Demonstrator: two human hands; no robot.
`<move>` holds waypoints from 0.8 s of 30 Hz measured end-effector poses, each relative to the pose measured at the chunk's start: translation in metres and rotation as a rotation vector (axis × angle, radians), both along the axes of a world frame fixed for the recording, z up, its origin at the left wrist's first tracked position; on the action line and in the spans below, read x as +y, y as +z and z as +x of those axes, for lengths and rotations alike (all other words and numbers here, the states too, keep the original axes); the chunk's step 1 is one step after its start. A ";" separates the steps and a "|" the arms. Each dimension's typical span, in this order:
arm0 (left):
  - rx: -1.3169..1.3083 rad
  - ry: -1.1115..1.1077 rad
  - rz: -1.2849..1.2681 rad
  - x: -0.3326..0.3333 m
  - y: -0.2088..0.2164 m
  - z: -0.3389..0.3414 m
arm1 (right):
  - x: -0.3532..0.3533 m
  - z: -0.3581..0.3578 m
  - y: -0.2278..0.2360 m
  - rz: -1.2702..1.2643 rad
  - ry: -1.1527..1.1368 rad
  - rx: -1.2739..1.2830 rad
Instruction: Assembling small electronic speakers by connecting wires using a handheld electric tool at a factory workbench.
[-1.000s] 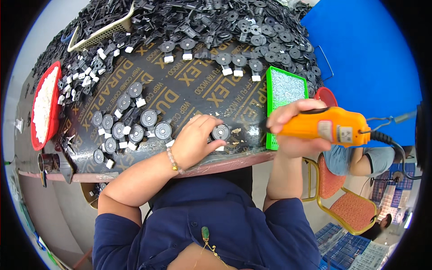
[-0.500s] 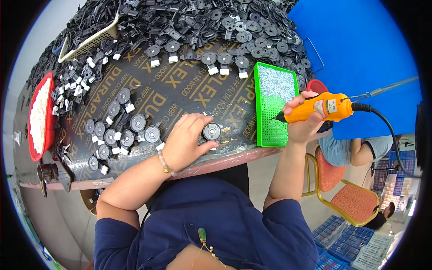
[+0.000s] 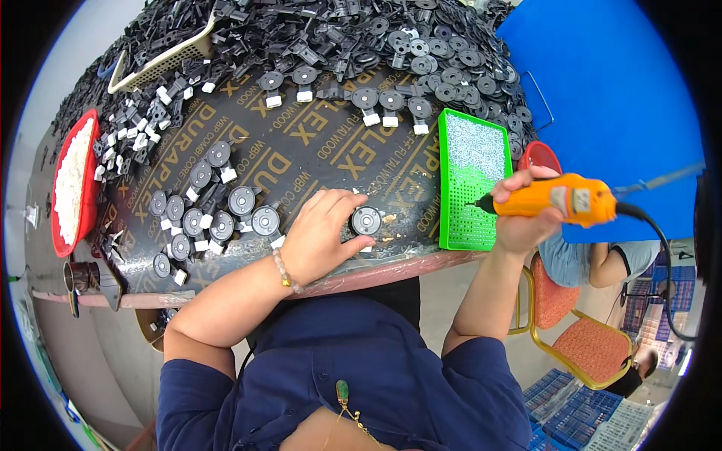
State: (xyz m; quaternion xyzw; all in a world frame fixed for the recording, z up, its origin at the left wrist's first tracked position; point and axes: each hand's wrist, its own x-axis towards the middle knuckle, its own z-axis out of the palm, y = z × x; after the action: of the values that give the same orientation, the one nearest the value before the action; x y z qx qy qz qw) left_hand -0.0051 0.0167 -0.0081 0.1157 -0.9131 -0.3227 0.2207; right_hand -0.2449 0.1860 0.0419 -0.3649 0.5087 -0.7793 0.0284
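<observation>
My right hand (image 3: 526,210) is wrapped round an orange electric screwdriver (image 3: 571,200), its dark tip over the bare lower part of a green tray (image 3: 444,188). Small silvery screws (image 3: 474,146) fill the far part of that tray. On the table, the thumb and fingers of my left hand (image 3: 323,229) curve round a black round plastic part (image 3: 366,220) with a metallic ring on its face, holding it flat. To the left of this hand lies a group of similar black discs (image 3: 241,201) with white end blocks.
A large heap of black parts (image 3: 323,37) covers the far table, with a cream basket (image 3: 165,66) in it. A red tray of white pieces (image 3: 75,180) stands left, a red bowl (image 3: 540,156) right. Blue board (image 3: 617,113), cable, orange chairs (image 3: 594,349) and a seated person are at right.
The whole view has shifted slightly. My right hand and the screwdriver have dipped a little and stay over the green tray. My left hand remains round the black part.
</observation>
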 end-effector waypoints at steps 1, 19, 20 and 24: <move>-0.017 0.010 0.008 0.000 0.000 0.001 | 0.000 0.005 0.006 0.000 0.008 -0.003; 0.002 0.060 -0.031 0.002 -0.001 -0.001 | -0.077 0.092 -0.004 -0.015 0.558 -0.142; 0.002 0.062 -0.030 0.001 -0.001 -0.001 | -0.078 0.092 -0.005 -0.016 0.559 -0.145; 0.002 0.057 -0.015 0.002 0.000 -0.001 | -0.081 0.098 -0.003 0.008 0.585 -0.120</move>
State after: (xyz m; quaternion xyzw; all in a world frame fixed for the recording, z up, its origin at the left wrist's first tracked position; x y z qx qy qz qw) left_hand -0.0057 0.0184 -0.0081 0.1398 -0.9117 -0.3095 0.2314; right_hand -0.1468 0.1045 0.0391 -0.4491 0.3824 -0.7562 0.2833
